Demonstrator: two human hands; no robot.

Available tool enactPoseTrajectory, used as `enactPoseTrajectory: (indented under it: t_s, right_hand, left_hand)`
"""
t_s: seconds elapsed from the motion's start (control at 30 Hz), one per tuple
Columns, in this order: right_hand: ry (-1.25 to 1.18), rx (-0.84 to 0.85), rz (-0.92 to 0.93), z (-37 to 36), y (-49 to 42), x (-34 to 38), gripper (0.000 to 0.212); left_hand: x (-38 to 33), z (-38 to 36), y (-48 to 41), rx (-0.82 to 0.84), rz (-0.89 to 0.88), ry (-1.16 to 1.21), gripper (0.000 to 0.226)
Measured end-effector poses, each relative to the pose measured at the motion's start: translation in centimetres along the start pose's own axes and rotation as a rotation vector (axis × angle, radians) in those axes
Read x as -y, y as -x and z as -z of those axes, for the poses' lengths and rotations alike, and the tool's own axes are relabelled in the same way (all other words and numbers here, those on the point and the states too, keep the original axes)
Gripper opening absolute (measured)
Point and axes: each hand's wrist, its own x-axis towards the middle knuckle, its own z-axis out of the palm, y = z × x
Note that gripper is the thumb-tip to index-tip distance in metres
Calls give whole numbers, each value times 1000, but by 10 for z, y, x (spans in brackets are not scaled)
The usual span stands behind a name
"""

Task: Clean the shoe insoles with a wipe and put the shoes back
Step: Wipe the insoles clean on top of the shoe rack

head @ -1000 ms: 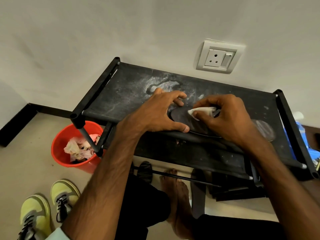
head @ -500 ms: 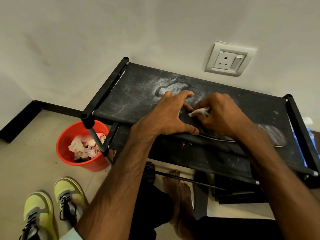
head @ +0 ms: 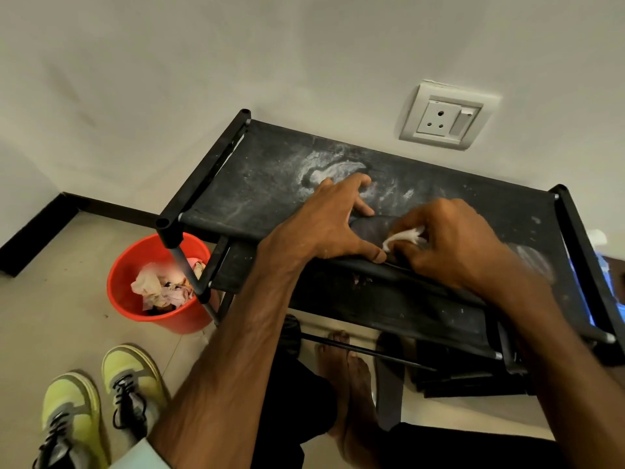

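A dark insole (head: pixel 370 229) lies on the top shelf of the black shoe rack (head: pixel 270 184). My left hand (head: pixel 324 225) presses on its left end, fingers spread, thumb along the front edge. Just to the right, my right hand (head: pixel 446 242) pinches a crumpled white wipe (head: pixel 404 236) against the insole. Most of the insole is hidden under both hands. A second dusty insole (head: pixel 534 262) shows partly beyond my right wrist. Two yellow-green sneakers (head: pixel 101 411) stand on the floor at the bottom left.
A red bucket (head: pixel 135 265) with crumpled used wipes sits on the floor beside the rack's left post. A wall socket (head: pixel 446 118) is above the rack. Something blue (head: pixel 605 282) lies right of the rack. My bare feet (head: pixel 345 384) are under the rack's lower shelf.
My right hand has slid the wipe toward me and to the left along the insole, close to my left thumb. The camera has shifted, so the rack sits further right in view.
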Motion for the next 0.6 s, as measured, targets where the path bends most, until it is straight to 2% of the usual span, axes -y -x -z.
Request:
enactPoseTrajectory:
  t_s: [0.17, 0.23, 0.33, 0.5, 0.6]
  right_hand:
    - [52, -152, -17, -12, -29, 13, 22]
    - [64, -165, -15, -17, -33, 16, 23]
    - [52, -77, 28, -15, -26, 13, 25]
    - [-119, 134, 79, 5, -6, 1, 25]
    - [-92, 107, 41, 3, -5, -3, 22]
  left_hand:
    - [1, -1, 0, 24, 6, 12, 115]
    - [1, -2, 0, 22, 17, 14, 115]
    - [1, -4, 1, 5, 13, 31, 116]
    - [-1, -7, 1, -39, -11, 45, 119]
    - [-2, -8, 0, -46, -15, 44, 118]
